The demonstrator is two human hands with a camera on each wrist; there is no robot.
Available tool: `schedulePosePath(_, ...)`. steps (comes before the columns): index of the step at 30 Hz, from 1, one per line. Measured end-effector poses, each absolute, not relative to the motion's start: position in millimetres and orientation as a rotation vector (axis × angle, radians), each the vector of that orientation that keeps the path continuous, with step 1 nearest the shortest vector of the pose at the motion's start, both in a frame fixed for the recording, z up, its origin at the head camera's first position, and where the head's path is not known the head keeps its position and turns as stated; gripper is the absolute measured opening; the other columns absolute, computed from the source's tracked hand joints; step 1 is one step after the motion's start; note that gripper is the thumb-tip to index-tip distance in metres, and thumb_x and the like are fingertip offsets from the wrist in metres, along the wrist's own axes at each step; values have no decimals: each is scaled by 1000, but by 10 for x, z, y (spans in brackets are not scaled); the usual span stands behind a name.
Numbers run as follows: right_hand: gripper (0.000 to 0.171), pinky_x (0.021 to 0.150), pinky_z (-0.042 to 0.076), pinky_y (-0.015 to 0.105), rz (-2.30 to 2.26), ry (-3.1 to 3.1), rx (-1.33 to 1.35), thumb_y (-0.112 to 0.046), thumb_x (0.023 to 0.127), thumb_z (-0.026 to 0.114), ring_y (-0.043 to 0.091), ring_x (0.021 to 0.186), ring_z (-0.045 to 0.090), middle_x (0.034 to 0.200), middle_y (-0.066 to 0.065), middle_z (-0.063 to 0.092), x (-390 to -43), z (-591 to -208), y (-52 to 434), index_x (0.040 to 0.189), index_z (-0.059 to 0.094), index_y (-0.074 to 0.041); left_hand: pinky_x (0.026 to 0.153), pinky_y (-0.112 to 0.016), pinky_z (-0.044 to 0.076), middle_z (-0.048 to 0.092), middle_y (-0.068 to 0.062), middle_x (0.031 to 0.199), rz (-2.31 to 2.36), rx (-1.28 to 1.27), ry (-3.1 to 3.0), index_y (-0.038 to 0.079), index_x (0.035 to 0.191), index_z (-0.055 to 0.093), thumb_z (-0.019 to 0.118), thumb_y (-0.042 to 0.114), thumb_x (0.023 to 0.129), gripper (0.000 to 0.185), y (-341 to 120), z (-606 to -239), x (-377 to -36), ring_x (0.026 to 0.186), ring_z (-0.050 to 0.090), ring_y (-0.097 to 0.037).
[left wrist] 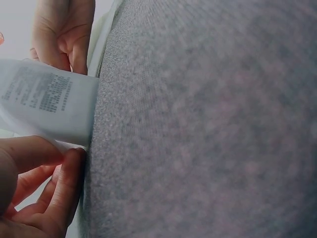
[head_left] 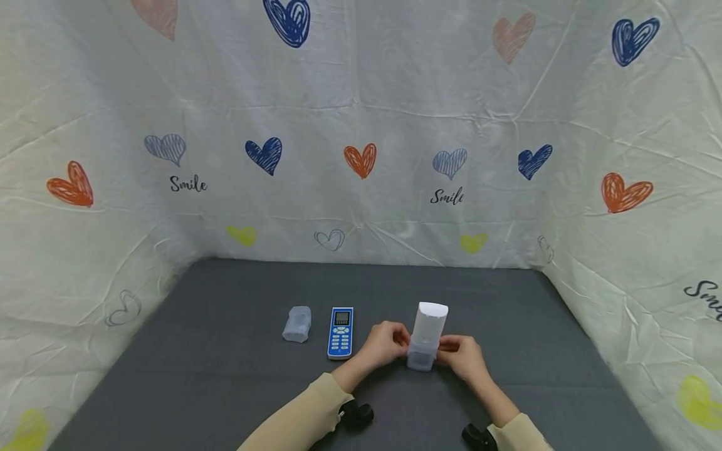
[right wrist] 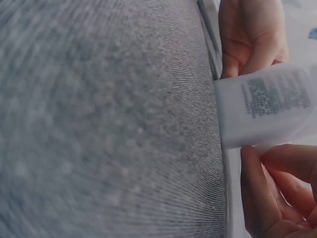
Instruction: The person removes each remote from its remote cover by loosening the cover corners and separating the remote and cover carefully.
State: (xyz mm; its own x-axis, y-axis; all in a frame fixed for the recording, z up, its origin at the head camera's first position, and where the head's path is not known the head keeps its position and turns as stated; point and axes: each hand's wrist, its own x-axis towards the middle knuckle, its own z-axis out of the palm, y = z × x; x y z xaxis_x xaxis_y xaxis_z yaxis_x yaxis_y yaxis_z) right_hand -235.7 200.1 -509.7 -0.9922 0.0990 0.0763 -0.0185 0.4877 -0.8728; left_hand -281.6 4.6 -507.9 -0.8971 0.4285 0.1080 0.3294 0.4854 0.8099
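Sleeved forearms reach over a grey worktop (head_left: 225, 326), both hands pinching a white remote.

Left hand (head_left: 386, 344) and right hand (head_left: 462, 357) grip the upright white remote (head_left: 430, 329) and its clear sleeve (head_left: 421, 357); a slipping pinch could topple it toward the blue remote (head_left: 341, 332) and spare sleeve (head_left: 297, 324).
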Motion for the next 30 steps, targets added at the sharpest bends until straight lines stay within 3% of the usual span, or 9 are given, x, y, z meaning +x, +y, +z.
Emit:
schedulePosePath(7, 17, 64, 54, 22, 1549, -2590, -67, 1, 73, 76, 18, 74, 70, 82, 15, 73, -2361, -5126, 1994, 89, 72, 4, 52, -19, 44, 62, 1, 66, 1415, 693, 2599, 7, 76, 66, 73, -2, 70, 12, 47, -5088, -2819, 57, 51, -4)
schedulePosePath(18, 14, 67, 55, 27, 1519, -2627, -57, -2, 77, 73, 16, 74, 69, 83, 12, 73, -2337, -5114, 1993, 91, 72, 1, 52, -20, 45, 62, 0, 66, 1441, 665, 2577, 6, 76, 67, 72, -2, 70, 12, 24, -5106, -2811, 57, 52, -6)
schedulePosePath(30, 18, 72, 54, 24, 1574, -2565, 32, -9, 84, 70, 15, 85, 68, 99, 11, 71, -2276, -4845, 2079, 101, 71, -4, 51, -20, 45, 63, -2, 66, 1469, 646, 2569, 5, 76, 67, 74, 0, 72, 9, 32, -5119, -2811, 57, 52, -6)
